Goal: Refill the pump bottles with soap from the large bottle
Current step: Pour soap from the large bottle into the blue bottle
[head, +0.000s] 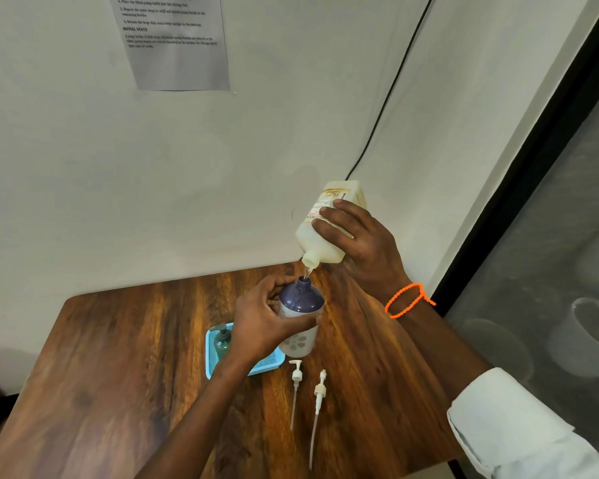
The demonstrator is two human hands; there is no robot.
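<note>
Soap [307, 270] runs in a thin stream from the large bottle [329, 225], which the right hand [360, 238] holds tipped neck-down, fingers wrapped over its labelled side, wrist raised and ringed by an orange bracelet [407, 300]. Just below, the left hand [267, 318] steadies the open pump bottle [300, 318] upright above the wooden worktop [118, 357], fingers and thumb curled round its body under the dark blue shoulder. Two white pump heads [306, 392] lie on the worktop nearby. A green bottle [222, 340] stands in a blue tray [211, 354] behind the left forearm.
</note>
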